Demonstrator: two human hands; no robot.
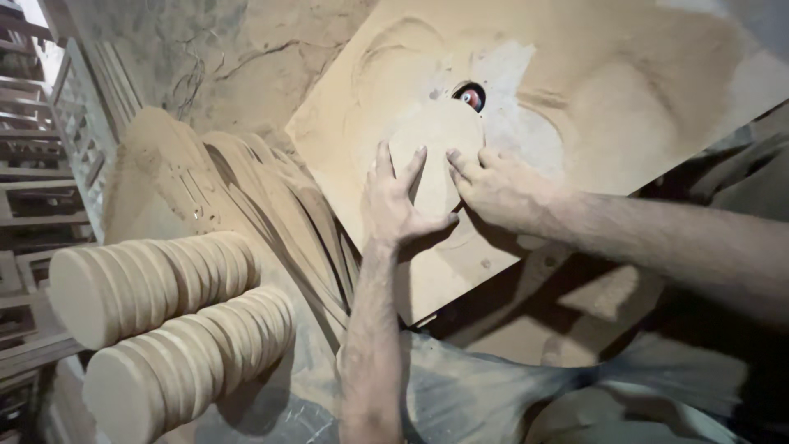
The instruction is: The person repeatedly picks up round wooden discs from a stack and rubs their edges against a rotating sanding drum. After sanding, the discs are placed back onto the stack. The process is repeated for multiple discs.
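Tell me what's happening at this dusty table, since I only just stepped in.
A person presses both hands, the left hand and right hand, flat on a round wooden disc lying on a sawdust-covered table. The disc's far edge sits against a small red cutter poking up through the tabletop. To the left, two rows of similar discs are stacked on edge.

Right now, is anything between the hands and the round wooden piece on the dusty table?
Nothing visible. Left hand and right hand both press directly on the round wooden disc, whose far edge sits against the red cutter.
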